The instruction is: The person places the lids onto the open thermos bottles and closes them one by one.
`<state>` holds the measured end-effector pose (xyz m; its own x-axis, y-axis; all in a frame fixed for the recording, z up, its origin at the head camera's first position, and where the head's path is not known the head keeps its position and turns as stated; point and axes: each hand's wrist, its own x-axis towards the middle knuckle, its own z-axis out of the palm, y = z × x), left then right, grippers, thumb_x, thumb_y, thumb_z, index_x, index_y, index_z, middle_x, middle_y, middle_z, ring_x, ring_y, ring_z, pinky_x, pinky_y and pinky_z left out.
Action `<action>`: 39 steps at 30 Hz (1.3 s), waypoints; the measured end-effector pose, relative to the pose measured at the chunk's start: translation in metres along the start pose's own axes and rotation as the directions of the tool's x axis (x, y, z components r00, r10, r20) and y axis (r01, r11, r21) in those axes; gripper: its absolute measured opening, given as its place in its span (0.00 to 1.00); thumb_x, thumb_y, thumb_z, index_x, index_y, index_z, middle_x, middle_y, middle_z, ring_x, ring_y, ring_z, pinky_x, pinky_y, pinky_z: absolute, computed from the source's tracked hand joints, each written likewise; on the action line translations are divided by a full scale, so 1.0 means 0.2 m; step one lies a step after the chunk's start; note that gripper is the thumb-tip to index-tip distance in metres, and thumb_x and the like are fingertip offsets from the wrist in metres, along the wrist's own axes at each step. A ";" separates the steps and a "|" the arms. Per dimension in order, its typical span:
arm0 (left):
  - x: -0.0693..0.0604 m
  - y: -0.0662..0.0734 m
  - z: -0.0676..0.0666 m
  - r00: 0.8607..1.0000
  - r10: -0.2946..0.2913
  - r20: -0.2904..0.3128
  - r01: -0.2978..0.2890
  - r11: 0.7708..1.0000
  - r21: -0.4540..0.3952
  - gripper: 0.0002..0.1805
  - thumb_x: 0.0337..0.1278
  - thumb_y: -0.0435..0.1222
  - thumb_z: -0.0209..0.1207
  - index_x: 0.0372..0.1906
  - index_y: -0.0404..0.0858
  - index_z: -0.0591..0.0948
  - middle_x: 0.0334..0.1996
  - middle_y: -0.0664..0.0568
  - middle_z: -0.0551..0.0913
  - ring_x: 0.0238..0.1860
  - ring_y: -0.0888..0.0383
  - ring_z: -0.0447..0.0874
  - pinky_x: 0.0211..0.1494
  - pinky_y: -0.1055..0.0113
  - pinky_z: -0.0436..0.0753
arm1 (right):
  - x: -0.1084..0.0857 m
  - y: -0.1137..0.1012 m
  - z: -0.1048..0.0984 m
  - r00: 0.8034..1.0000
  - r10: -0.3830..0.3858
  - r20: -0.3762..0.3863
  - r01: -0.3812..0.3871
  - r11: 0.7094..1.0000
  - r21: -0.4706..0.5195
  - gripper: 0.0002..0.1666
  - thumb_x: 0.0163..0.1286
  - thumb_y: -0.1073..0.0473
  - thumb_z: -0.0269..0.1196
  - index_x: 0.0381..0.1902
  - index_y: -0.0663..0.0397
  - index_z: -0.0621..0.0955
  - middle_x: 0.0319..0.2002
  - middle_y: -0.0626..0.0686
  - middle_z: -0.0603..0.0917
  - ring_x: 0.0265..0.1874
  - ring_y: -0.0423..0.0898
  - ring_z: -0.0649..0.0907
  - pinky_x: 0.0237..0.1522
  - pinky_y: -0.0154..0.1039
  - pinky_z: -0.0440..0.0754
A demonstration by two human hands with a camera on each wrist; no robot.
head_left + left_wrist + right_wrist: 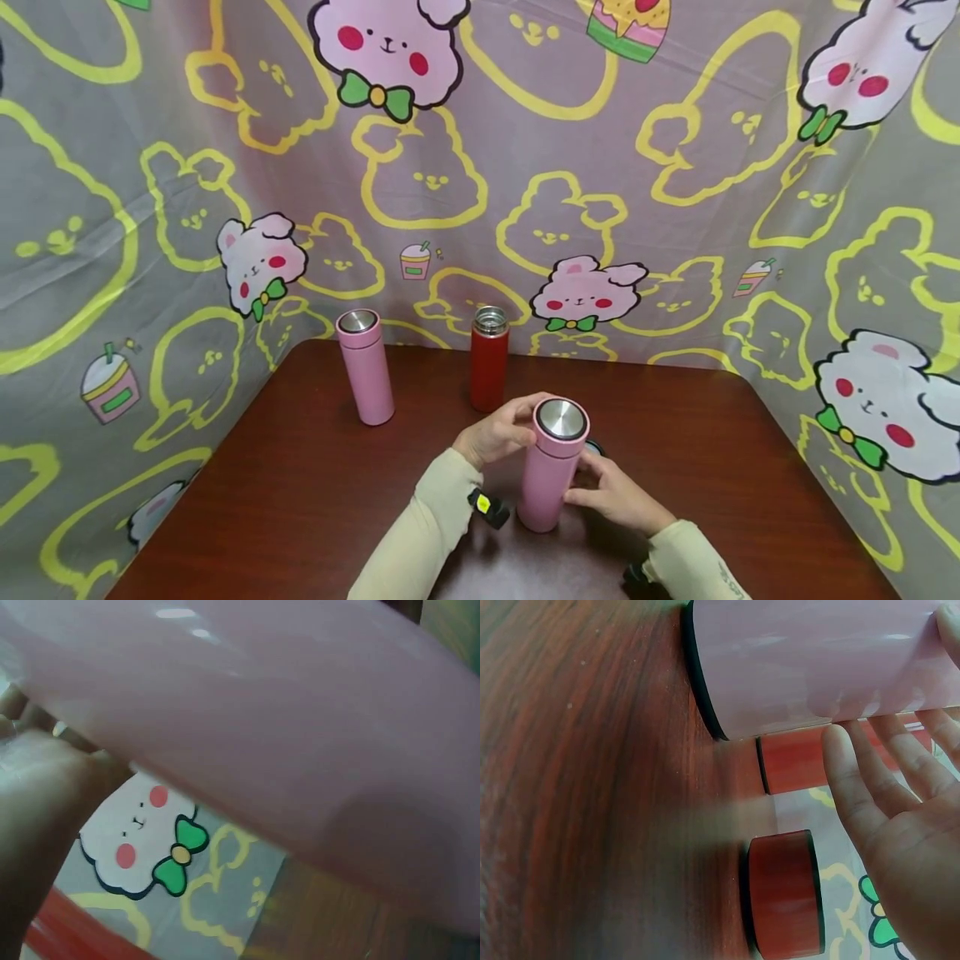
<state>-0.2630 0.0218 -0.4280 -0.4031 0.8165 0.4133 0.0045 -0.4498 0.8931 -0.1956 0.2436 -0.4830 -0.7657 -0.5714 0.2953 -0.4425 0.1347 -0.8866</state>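
A pink thermos with a silver-topped lid stands upright near the table's front. My left hand grips its upper part from the left, near the lid. Lower down, my right hand holds its right side, with the thumb and fingers on opposite sides of the body. Pink surface fills most of the left wrist view. Behind it stands a red thermos, its steel mouth uncovered. A short red lid with black edges sits on the table, mostly hidden in the head view.
A second pink thermos, its lid on, stands at the back left of the brown table. A patterned cloth encloses the table's back and sides. Dark wrist cameras are strapped over the sleeves.
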 end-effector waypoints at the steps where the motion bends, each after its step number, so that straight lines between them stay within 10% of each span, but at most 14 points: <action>1: -0.01 0.01 0.00 1.000 0.011 -0.015 -0.010 0.999 0.039 0.40 0.49 0.53 0.63 0.62 0.34 0.68 0.53 0.54 0.76 0.56 0.56 0.70 0.61 0.56 0.69 | 0.00 0.00 0.00 1.000 0.002 0.001 -0.002 1.000 0.000 0.27 0.63 0.69 0.63 0.59 0.66 0.69 0.48 0.50 0.79 0.43 0.44 0.82 0.44 0.39 0.80; 15: -0.08 0.14 0.12 0.970 0.056 -0.236 0.073 0.861 0.504 0.36 0.53 0.50 0.65 0.64 0.39 0.69 0.57 0.50 0.76 0.56 0.58 0.75 0.57 0.61 0.75 | 0.01 -0.09 -0.01 1.000 0.021 0.010 -0.020 0.999 -0.034 0.26 0.63 0.72 0.61 0.58 0.69 0.69 0.48 0.48 0.78 0.42 0.42 0.81 0.43 0.41 0.80; 30: -0.08 0.15 0.16 0.946 0.089 -0.312 0.098 0.839 0.536 0.35 0.48 0.43 0.69 0.63 0.43 0.70 0.54 0.54 0.77 0.52 0.59 0.76 0.56 0.63 0.76 | 0.01 0.01 -0.02 1.000 0.016 0.013 -0.016 0.999 -0.042 0.28 0.64 0.71 0.61 0.61 0.65 0.67 0.50 0.50 0.78 0.43 0.43 0.81 0.43 0.40 0.80; 39: -0.08 0.16 0.12 0.966 0.035 -0.255 0.106 0.848 0.519 0.34 0.50 0.45 0.68 0.62 0.39 0.70 0.53 0.49 0.78 0.53 0.59 0.76 0.57 0.58 0.74 | 0.01 0.03 0.00 1.000 0.003 0.018 -0.002 1.000 -0.020 0.27 0.64 0.70 0.61 0.61 0.65 0.68 0.48 0.50 0.78 0.42 0.43 0.81 0.42 0.40 0.81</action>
<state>-0.2345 0.0036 -0.4020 -0.6225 0.6811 0.3855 0.4363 -0.1068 0.8934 -0.1992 0.2438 -0.4868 -0.7586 -0.5852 0.2866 -0.4499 0.1523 -0.8800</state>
